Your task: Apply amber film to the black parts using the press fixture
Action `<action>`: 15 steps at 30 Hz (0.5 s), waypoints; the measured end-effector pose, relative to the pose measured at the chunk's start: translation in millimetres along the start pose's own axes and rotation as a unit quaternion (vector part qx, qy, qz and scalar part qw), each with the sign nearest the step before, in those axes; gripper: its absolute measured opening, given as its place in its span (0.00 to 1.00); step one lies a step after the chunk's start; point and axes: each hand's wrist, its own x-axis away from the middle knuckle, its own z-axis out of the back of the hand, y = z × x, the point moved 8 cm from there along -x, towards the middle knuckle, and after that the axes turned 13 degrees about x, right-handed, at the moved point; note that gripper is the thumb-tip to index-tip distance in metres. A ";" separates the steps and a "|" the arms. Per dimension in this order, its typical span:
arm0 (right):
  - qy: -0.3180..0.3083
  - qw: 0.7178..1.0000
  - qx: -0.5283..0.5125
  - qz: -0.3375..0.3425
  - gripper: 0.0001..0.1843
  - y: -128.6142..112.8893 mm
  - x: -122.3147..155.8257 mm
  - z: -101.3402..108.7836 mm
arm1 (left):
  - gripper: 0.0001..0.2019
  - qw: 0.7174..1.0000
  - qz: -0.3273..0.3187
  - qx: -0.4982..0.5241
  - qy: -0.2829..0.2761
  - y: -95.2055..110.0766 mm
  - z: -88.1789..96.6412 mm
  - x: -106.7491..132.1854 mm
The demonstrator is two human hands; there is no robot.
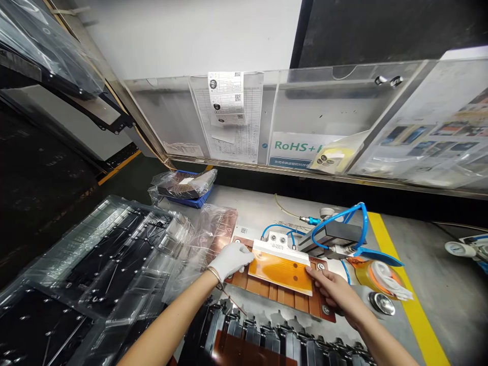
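Note:
An orange translucent film sheet (281, 270) with a pale border and several dark dots is spread between my hands. It lies across a brown fixture base (270, 294), against a white block (282, 249) labelled JJ-25070. My left hand (231, 263), in a white glove, pinches the sheet's left edge. At the right edge, my bare right hand (335, 291) grips the sheet between thumb and fingers. Blue air tubes (339, 223) run to a dark cylinder (331, 235) behind the fixture. The undersides of the fingertips are hidden.
Black parts in clear trays (110, 264) stand at the left. More black parts (267, 333) line the near edge. Tape rolls (375, 277) and a metal-topped bottle (382, 303) sit at the right. A blue bin (194, 200) stands behind, below a clear document rack (320, 119).

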 end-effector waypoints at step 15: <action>0.094 0.968 0.217 0.086 0.27 -4.3 37.8 57.2 | 0.12 0.982 -0.024 -0.097 0.158 -40.5 64.1 82.5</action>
